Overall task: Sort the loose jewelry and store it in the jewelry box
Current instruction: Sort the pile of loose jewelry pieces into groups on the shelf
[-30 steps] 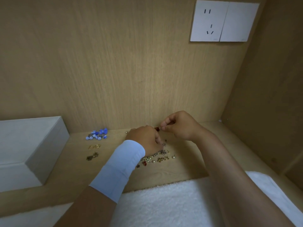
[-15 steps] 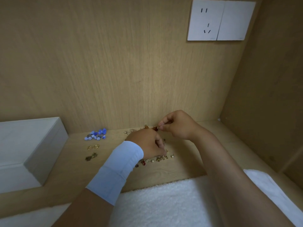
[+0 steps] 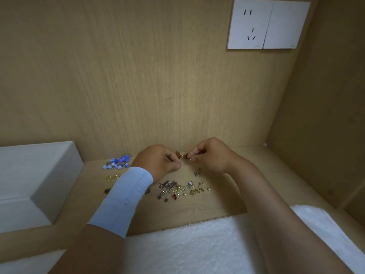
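My left hand point(image 3: 158, 161) and my right hand point(image 3: 212, 155) meet above the wooden shelf, fingertips pinched together. Between them is a small brown-orange piece point(image 3: 178, 154) at the left fingers and a tiny metal piece point(image 3: 185, 156) at the right fingers. Below the hands lies a mixed pile of loose jewelry point(image 3: 179, 189) with pearls, gold and silver bits and red stones. A group of blue pieces point(image 3: 117, 162) sits to the left, with gold rings point(image 3: 113, 177) below it. The white jewelry box point(image 3: 33, 180) stands closed at the far left.
A white fluffy towel point(image 3: 197, 244) covers the near edge. The wooden back wall carries a white socket plate point(image 3: 266, 24); a wooden side wall closes the right. A small dark charm point(image 3: 107, 190) lies partly hidden beside my left wrist band.
My left hand has risen from the pile to meet my right hand, uncovering more of the jewelry pile. The right hand has stayed nearly in place.
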A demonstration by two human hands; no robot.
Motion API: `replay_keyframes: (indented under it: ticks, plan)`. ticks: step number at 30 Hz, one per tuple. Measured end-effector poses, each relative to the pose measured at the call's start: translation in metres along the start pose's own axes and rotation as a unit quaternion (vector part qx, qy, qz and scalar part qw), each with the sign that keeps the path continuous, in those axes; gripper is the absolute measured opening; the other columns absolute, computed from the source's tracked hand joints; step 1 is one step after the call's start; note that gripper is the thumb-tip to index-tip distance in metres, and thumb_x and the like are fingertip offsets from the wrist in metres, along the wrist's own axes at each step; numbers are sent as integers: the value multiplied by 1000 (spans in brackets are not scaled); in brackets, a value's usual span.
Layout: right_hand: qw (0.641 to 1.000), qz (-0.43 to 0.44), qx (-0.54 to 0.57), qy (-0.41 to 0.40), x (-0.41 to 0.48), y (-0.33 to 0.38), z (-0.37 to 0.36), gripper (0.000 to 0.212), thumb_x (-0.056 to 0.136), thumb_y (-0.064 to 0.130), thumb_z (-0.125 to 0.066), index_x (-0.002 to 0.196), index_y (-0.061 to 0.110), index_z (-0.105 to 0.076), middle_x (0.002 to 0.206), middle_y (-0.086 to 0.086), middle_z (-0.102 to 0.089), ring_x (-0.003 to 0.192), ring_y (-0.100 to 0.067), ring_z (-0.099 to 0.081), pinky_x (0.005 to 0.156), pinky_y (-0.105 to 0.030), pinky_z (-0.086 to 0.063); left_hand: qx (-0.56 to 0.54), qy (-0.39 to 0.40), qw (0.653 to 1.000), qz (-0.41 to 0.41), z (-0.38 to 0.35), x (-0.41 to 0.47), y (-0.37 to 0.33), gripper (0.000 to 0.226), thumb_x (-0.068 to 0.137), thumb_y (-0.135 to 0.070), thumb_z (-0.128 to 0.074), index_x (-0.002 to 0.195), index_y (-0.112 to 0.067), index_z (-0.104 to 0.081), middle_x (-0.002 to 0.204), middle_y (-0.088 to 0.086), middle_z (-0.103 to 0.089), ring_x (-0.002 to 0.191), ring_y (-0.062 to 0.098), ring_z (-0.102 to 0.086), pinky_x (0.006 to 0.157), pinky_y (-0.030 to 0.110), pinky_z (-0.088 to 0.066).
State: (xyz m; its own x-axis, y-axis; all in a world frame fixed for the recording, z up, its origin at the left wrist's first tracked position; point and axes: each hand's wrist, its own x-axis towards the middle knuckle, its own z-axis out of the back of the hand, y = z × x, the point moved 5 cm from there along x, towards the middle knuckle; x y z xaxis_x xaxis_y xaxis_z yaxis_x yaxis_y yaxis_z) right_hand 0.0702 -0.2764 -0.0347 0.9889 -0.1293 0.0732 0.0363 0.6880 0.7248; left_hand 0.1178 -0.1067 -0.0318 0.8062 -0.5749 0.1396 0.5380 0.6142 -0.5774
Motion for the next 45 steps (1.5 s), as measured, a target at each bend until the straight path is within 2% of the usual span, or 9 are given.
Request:
replay_keyframes:
  ticks: [2, 4, 7, 11, 19, 25, 31, 37, 45]
  plan:
    - [999, -2, -38, 18, 1, 1, -7, 13, 83, 14, -79, 88, 26, -78, 88, 8, -74, 87, -6, -67, 86, -25, -52, 44, -1, 999, -6, 2, 0, 6, 3, 78, -35, -78, 77, -33, -76, 87, -21, -66, 89, 1, -60, 100, 39, -45]
    - [997, -4, -79, 21, 1, 3, -11, 12, 79, 21, -83, 82, 28, -74, 82, 11, -71, 82, -6, -67, 81, -27, -54, 73, 7, 997, -17, 1, 0, 3, 4, 79, -37, -77, 80, -33, -76, 88, -21, -66, 91, 1, -59, 104, 40, -40]
    - [992, 2, -123, 17, -1, 9, -15, 9, 77, 29, -82, 75, 27, -74, 76, 13, -69, 79, -5, -65, 79, -31, -56, 98, 12, 995, -28, -1, 0, -1, 1, 81, -34, -75, 81, -34, -73, 87, -19, -62, 91, 5, -56, 104, 40, -39]
    - [990, 20, -140, -6, -1, 14, -20, 4, 83, 29, -76, 86, 30, -76, 84, 16, -71, 83, -4, -65, 83, -34, -56, 67, 16, 997, -18, -3, 1, 5, 6, 82, -33, -74, 88, -34, -73, 87, -19, -69, 90, 2, -61, 105, 41, -40]
    - [990, -5, -141, 3, -2, 6, -12, 14, 87, 24, -69, 89, 36, -76, 91, 19, -70, 90, -4, -65, 89, -32, -56, 8, 3, 1000, 14, 5, 5, 19, 17, 84, -21, -69, 98, -32, -68, 82, -17, -73, 91, 2, -63, 105, 41, -41]
    - [981, -13, -190, 31, -3, 9, -16, 20, 81, 27, -70, 94, 40, -77, 84, 24, -66, 88, 0, -64, 84, -26, -53, 76, 11, 997, -1, -3, 4, 10, 21, 84, -35, -71, 105, -36, -70, 95, -17, -71, 99, 3, -61, 110, 35, -28]
    - [977, 13, -213, 2, -1, 15, -22, 19, 87, 33, -69, 103, 39, -76, 92, 17, -71, 90, -6, -65, 79, -27, -52, 86, 6, 996, 4, -4, 8, 10, 21, 84, -34, -71, 105, -36, -70, 93, -16, -71, 98, 5, -61, 108, 33, -29]
    - [981, -1, -194, -28, 3, 11, -17, 5, 82, 36, -75, 87, 35, -77, 86, 17, -72, 86, -6, -67, 80, -30, -55, 92, -2, 996, -4, -7, 9, 10, 25, 82, -36, -73, 107, -37, -68, 92, -17, -69, 95, 4, -61, 106, 34, -32]
    - [991, -19, -126, -28, -5, 0, 26, 18, 83, 17, -77, 78, 34, -72, 81, 15, -69, 78, -2, -63, 74, -18, -47, 63, -34, 995, -63, 1, 6, -15, 13, 82, -32, -72, 94, -37, -71, 90, -14, -59, 89, 6, -58, 88, 29, -45]
